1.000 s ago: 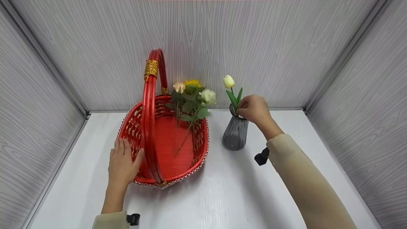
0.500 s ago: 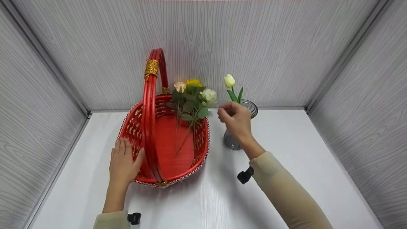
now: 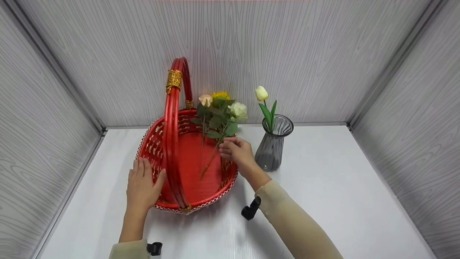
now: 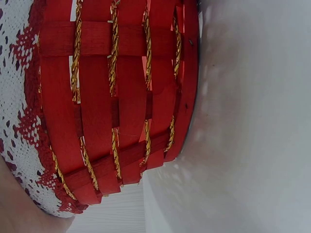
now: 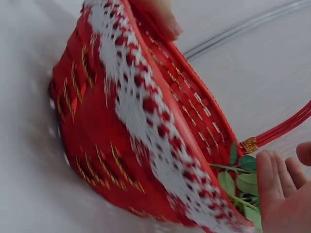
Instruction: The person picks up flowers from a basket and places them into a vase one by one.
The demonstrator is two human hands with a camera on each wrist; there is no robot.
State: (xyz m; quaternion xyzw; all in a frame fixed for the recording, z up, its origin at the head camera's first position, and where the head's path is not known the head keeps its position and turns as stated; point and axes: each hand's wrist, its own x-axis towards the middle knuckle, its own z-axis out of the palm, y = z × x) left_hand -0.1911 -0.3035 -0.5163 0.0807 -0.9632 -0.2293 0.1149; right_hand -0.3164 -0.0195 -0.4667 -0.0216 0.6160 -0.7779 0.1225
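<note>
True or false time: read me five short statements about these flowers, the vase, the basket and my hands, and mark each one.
1. The white tulip stands in the gray vase. True.
2. The vase lies on its side. False: it stands upright.
3. The left hand touches the edge of the red basket. True.
4. The right hand is inside the vase. False: it is at the basket, close to green leaves.
5. The yellow flower is outside the vase. True.

Both arms [image 3: 294, 219] extended over the tabletop [image 3: 341, 180], hands apart.
Left hand [image 3: 142, 187]: toward the left edge, fingers extended, thumb spread. Right hand [image 3: 238, 151]: nearer the far edge than the left, forearm [image 3: 258, 177] angled inward, fingers loosely bent.
</note>
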